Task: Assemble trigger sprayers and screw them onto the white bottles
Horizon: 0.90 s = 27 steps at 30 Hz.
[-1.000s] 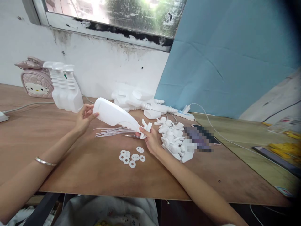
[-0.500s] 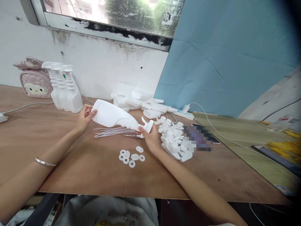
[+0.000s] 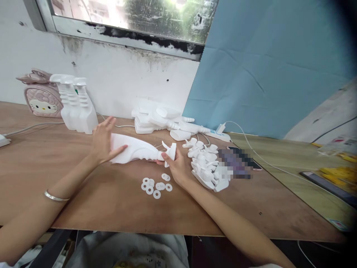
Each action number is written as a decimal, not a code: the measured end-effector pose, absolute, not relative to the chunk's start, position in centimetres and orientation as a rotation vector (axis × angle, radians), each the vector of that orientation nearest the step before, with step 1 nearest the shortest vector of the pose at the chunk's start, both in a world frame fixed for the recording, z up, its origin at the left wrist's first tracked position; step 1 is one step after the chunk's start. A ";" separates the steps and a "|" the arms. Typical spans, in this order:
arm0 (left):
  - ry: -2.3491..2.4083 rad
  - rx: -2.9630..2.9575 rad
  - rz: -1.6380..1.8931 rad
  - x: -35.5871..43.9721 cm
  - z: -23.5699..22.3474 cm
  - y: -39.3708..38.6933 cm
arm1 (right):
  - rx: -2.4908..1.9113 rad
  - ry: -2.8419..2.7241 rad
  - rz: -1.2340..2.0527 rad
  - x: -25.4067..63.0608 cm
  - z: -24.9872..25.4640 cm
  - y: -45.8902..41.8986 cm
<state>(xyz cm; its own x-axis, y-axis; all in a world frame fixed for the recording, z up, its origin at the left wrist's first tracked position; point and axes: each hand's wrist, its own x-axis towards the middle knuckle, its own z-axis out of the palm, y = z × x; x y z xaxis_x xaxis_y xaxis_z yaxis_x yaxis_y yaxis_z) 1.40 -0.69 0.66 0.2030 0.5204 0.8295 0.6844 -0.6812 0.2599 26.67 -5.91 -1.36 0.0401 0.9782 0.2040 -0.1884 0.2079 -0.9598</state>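
A white spray bottle (image 3: 135,146) lies sideways just above the table, base to the left and neck to the right. My left hand (image 3: 102,142) is at its base with fingers stretched up and thumb spread along the near side, touching it without wrapping round it. Closed around the neck end is my right hand (image 3: 178,167), its thumb on the white trigger spray head (image 3: 171,152). Several flat white washers (image 3: 156,194) lie in front of the bottle. The thin tubes behind it are mostly hidden.
Loose trigger heads (image 3: 205,160) are heaped right of my right hand, beside a phone (image 3: 258,166). More bottles (image 3: 152,118) lie piled by the wall. Upright spray bottles (image 3: 79,111) and a pink bag (image 3: 43,100) stand at back left. A power strip (image 3: 223,137) trails a cable.
My left hand has gone from gripping the bottle's base to spread fingers against it. The bottle has turned about its length and come slightly lower. My right hand keeps its hold, shifted slightly left.
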 end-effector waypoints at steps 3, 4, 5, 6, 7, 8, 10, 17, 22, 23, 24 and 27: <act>-0.893 -2.383 -1.072 4.2 1.5 -2.9 | -0.853 -1.169 1.202 25.7 -1.8 -6.6; -0.839 -2.430 -0.982 5.3 1.6 -3.6 | -0.832 -1.179 1.220 25.4 -1.9 -6.9; -0.790 -2.483 -0.891 6.4 1.7 -4.2 | -0.819 -1.186 1.229 25.2 -2.0 -7.1; -0.749 -2.515 -0.831 7.3 1.7 -4.6 | -0.808 -1.189 1.228 25.0 -2.0 -7.3; -0.749 -2.510 -0.817 8.2 1.7 -4.9 | -0.796 -1.191 1.221 24.8 -2.0 -7.5; -0.754 -2.495 -0.821 8.8 1.6 -5.0 | -0.784 -1.195 1.210 24.7 -1.9 -7.7; -0.758 -2.454 -0.860 9.6 1.8 -4.9 | -0.765 -1.217 1.189 24.7 -1.6 -7.9; -0.796 -2.433 -0.993 8.8 5.5 -3.4 | -0.514 -1.389 1.203 25.3 -1.4 -8.7; -1.088 -1.962 -1.294 6.5 11.1 -1.8 | -0.582 -1.550 1.128 25.3 -2.5 -8.7; -1.127 -1.865 -1.357 5.9 12.0 -1.5 | -0.610 -1.558 1.111 25.3 -2.8 -8.5; -1.157 -1.774 -1.416 5.3 12.8 -1.4 | -0.635 -1.562 1.098 25.3 -3.0 -8.4; -1.189 -1.606 -1.520 3.6 14.0 -1.4 | -0.688 -1.587 1.085 25.3 -3.5 -8.0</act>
<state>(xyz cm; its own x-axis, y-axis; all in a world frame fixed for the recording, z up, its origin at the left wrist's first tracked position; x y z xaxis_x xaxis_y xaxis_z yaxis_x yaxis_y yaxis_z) 3.63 -1.41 14.01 -0.0675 0.1902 0.9794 0.9048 -0.4021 0.1404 25.29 -8.04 -3.47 -0.2889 0.8542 0.4322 -0.0930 0.4243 -0.9007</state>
